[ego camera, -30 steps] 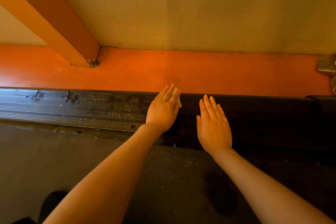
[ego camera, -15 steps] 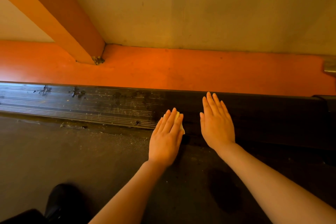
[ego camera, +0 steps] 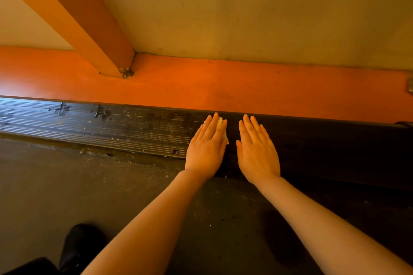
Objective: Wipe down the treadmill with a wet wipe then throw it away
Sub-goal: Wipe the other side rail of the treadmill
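Observation:
The treadmill's ribbed dark side rail (ego camera: pixel 93 127) runs across the view, dusty and smeared on its left part. Its dark belt (ego camera: pixel 111 192) lies below it. My left hand (ego camera: pixel 206 145) lies flat on the rail with straight fingers, pressing a pale wet wipe (ego camera: pixel 221 125) whose edge peeks out beside my fingers. My right hand (ego camera: pixel 257 149) rests flat on the rail just to the right, fingers straight, holding nothing.
An orange frame bar (ego camera: pixel 223 87) runs beyond the rail, with an orange upright post (ego camera: pixel 85 18) joining it at the left. A beige wall (ego camera: pixel 245 6) is behind. A dark shoe (ego camera: pixel 78 245) shows at the bottom left on the belt.
My left hand with the wipe slid down toward the belt, then back up across the rail to its far edge. My right hand stayed in place on the rail.

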Demonstrator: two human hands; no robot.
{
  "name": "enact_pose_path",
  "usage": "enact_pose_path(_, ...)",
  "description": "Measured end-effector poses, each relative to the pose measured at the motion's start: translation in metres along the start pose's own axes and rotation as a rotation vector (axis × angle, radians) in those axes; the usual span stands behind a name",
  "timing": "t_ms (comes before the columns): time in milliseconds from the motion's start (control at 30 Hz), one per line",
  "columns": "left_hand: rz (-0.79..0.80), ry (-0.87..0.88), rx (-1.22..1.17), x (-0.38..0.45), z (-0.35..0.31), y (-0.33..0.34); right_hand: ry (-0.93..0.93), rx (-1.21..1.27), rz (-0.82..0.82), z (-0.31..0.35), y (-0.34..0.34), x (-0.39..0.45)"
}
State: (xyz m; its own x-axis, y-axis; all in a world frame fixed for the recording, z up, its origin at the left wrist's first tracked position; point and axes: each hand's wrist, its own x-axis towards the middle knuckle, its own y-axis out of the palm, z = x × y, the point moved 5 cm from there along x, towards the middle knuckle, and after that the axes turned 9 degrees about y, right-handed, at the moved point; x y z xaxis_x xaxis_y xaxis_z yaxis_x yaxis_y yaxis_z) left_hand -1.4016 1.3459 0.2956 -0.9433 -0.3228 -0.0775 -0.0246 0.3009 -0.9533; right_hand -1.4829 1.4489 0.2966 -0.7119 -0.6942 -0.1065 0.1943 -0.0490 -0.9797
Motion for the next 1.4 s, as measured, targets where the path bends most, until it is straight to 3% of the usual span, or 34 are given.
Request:
enact_pose_path(400, -0.073, -0.048, -0.004, -0.039, -0.003, 0.009, 0.006, -0.033, -0.013, 0.002, -0.001, 0.000)
enact_pose_path(667, 0.000, -0.085, 0.000, 0.008, 0.020, -0.004, 0.006, 0.004, 0.024, 0.002, -0.003, -0.001)
enact_pose_path(1000, 0.033, -0.067, -0.001, -0.013, 0.030, -0.029, -0.030, 0.002, 0.134, 0.005, -0.014, 0.000)
enact_pose_path(1267, 0.246, -0.193, -0.045, -0.036, 0.057, -0.065, -0.242, -0.152, 0.179, 0.022, -0.043, 0.016)
enact_pose_path(1400, 0.436, -0.236, -0.072, -0.031, 0.065, -0.085, -0.284, -0.156, 0.274, 0.030, -0.061, 0.023)
